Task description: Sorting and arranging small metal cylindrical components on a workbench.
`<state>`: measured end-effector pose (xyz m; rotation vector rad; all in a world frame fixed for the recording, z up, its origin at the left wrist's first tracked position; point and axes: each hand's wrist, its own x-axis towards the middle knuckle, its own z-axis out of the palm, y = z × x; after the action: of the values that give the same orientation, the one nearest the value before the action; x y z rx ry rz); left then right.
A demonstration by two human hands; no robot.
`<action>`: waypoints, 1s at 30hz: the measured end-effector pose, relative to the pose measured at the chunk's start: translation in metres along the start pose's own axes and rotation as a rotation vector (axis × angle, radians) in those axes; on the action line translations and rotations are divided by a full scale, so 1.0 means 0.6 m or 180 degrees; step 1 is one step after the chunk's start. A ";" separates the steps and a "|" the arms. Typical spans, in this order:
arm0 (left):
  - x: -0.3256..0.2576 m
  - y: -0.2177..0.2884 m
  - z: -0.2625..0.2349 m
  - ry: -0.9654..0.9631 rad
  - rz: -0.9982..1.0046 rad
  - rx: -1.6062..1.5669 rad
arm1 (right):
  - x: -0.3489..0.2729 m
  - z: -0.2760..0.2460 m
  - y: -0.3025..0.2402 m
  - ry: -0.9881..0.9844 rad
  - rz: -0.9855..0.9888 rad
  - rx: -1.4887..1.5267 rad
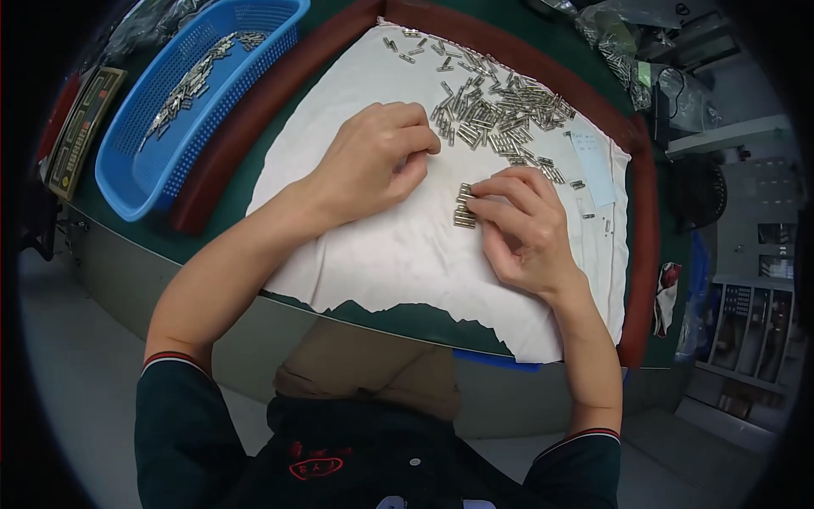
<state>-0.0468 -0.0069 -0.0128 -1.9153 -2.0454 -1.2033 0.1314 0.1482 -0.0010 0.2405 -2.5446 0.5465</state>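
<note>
Small shiny metal cylinders lie in a loose pile on a white cloth. Nearer to me, several more of them form a short neat row, side by side. My right hand rests at the right end of this row, fingertips touching the pieces and thumb held apart from the fingers. By the pile's left edge is my left hand, its fingers curled in toward the thumb. Whatever its fingertips may hold is hidden.
A blue perforated basket with more metal cylinders stands at the left. A brown padded border frames the cloth on the green table. A pale blue paper slip lies on the cloth's right side. Plastic bags sit at the far right.
</note>
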 end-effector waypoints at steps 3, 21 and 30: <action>-0.004 -0.002 0.005 0.0007 -0.0036 -0.0014 | -0.003 -0.003 -0.001 -0.0127 -0.0065 -0.0013; -0.005 0.048 0.019 -0.0781 0.0188 -0.0115 | -0.010 -0.008 0.036 0.1002 0.0917 0.0069; 0.039 0.099 0.029 -0.1627 0.0454 0.1321 | -0.001 -0.007 0.042 0.1155 0.0984 0.0216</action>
<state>0.0079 0.0164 0.0164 -2.2448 -2.0963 -0.2314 0.1271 0.1728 -0.0063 -0.2164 -2.2197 0.7212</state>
